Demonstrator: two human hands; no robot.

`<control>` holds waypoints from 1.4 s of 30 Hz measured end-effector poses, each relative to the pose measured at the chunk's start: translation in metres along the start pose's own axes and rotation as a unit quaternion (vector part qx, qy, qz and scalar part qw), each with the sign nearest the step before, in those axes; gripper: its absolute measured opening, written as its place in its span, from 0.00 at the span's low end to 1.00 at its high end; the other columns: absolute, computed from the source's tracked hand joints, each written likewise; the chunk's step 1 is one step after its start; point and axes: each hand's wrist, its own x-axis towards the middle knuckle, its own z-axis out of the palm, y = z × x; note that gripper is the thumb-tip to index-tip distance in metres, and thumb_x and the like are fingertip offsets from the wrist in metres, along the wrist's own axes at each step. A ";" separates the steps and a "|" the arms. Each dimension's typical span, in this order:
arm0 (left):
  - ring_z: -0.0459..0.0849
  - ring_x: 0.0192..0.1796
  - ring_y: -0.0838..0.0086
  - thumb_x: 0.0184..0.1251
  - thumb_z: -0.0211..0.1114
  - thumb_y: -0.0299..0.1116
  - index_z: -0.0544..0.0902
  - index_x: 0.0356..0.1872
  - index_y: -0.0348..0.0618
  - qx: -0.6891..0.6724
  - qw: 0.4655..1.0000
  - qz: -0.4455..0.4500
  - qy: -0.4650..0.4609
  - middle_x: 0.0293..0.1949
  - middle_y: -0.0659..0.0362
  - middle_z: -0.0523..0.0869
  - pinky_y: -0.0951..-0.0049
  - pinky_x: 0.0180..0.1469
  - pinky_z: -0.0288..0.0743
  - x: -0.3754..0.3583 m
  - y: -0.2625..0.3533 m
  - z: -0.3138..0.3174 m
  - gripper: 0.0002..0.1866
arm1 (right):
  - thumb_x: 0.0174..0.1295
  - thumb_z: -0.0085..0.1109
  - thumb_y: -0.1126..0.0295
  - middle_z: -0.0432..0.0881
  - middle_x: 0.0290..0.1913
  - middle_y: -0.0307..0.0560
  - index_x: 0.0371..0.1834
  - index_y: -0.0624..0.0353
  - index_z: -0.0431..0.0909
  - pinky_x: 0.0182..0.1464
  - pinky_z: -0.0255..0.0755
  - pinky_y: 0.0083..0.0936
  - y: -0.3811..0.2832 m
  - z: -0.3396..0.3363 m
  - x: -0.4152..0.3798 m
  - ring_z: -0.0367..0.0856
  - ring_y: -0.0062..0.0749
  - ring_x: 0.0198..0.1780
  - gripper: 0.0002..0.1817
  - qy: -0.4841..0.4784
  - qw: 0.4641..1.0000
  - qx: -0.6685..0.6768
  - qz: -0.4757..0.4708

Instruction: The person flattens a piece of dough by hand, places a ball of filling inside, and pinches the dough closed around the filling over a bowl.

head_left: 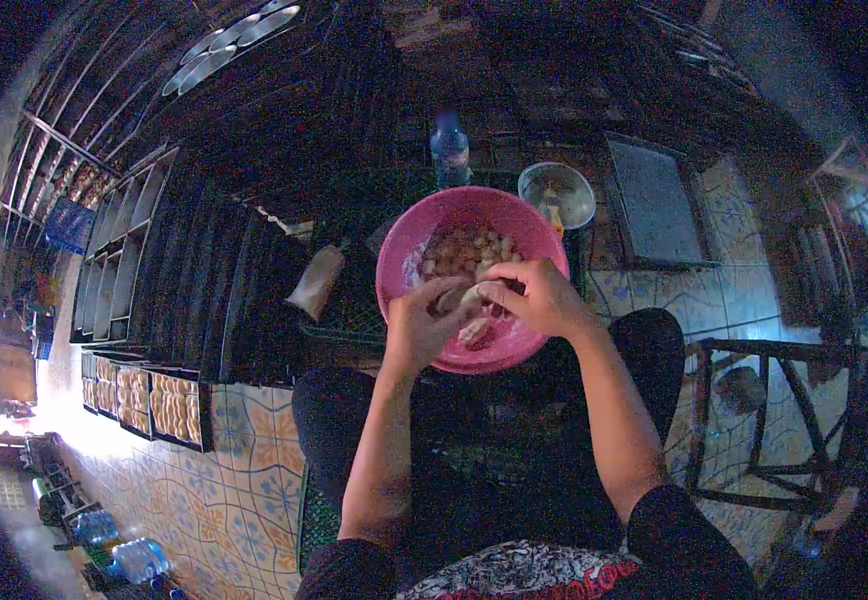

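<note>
Centre frame, left hand (420, 325) and right hand (544, 300), fingers curled, pinch a pale doughy piece (475, 296) over the pink basin (391, 240). Looks soft, light, probably sticky: cradle its edges, don't squeeze!

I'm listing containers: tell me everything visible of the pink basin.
The pink basin is round, open, seemingly plastic, and upright in front of the person. Small pale pieces lie heaped toward its far side; whitish smears mark its inner left wall. The left hand and right hand are over its near half; contact with it is unclear.
</note>
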 end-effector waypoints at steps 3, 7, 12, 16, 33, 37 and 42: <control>0.87 0.44 0.75 0.64 0.73 0.30 0.86 0.52 0.36 0.036 0.995 -0.084 -0.031 0.43 0.54 0.91 0.70 0.49 0.81 -0.001 -0.003 -0.006 0.17 | 0.65 0.65 0.61 0.90 0.45 0.50 0.49 0.59 0.85 0.55 0.78 0.34 0.001 0.004 0.002 0.88 0.42 0.49 0.15 0.037 0.999 0.009 -0.039; 0.87 0.45 0.75 0.66 0.72 0.30 0.85 0.52 0.36 -0.048 0.990 -0.123 -0.052 0.43 0.55 0.90 0.72 0.48 0.81 0.001 -0.019 -0.009 0.16 | 0.63 0.68 0.65 0.89 0.45 0.47 0.49 0.59 0.85 0.55 0.77 0.30 -0.005 -0.001 0.004 0.87 0.34 0.49 0.14 0.045 0.991 -0.002 -0.127; 0.87 0.46 0.76 0.68 0.70 0.30 0.85 0.50 0.34 -0.229 0.969 -0.097 -0.003 0.42 0.56 0.90 0.73 0.48 0.80 -0.004 0.000 0.005 0.13 | 0.64 0.67 0.63 0.89 0.46 0.46 0.47 0.58 0.84 0.57 0.77 0.33 -0.007 -0.001 -0.001 0.87 0.37 0.51 0.13 0.033 0.998 0.020 -0.057; 0.86 0.47 0.77 0.70 0.69 0.33 0.86 0.50 0.35 -0.080 0.990 -0.107 -0.046 0.41 0.57 0.90 0.72 0.49 0.79 -0.002 -0.016 0.000 0.14 | 0.64 0.68 0.62 0.89 0.45 0.46 0.47 0.60 0.84 0.56 0.77 0.33 -0.010 -0.004 -0.001 0.87 0.36 0.50 0.15 0.008 0.999 0.026 -0.033; 0.86 0.48 0.74 0.67 0.73 0.36 0.85 0.52 0.34 -0.066 0.991 -0.104 -0.046 0.45 0.55 0.90 0.71 0.54 0.79 0.000 -0.025 0.004 0.19 | 0.61 0.68 0.65 0.89 0.44 0.50 0.44 0.58 0.84 0.55 0.77 0.39 0.002 0.006 0.002 0.87 0.46 0.50 0.12 0.056 0.993 -0.039 -0.101; 0.86 0.49 0.73 0.68 0.72 0.36 0.86 0.50 0.33 -0.057 0.989 -0.126 -0.048 0.45 0.53 0.91 0.70 0.55 0.78 0.001 -0.040 0.001 0.17 | 0.58 0.71 0.71 0.87 0.41 0.47 0.45 0.59 0.83 0.53 0.79 0.32 0.001 0.009 0.006 0.87 0.41 0.46 0.13 0.051 0.978 -0.082 -0.184; 0.86 0.49 0.72 0.69 0.70 0.36 0.86 0.51 0.33 -0.086 0.983 -0.139 -0.083 0.46 0.52 0.91 0.69 0.55 0.78 0.001 -0.048 -0.003 0.17 | 0.54 0.71 0.73 0.85 0.37 0.47 0.42 0.59 0.83 0.50 0.79 0.33 0.014 0.019 0.007 0.87 0.43 0.44 0.12 0.055 0.972 -0.094 -0.209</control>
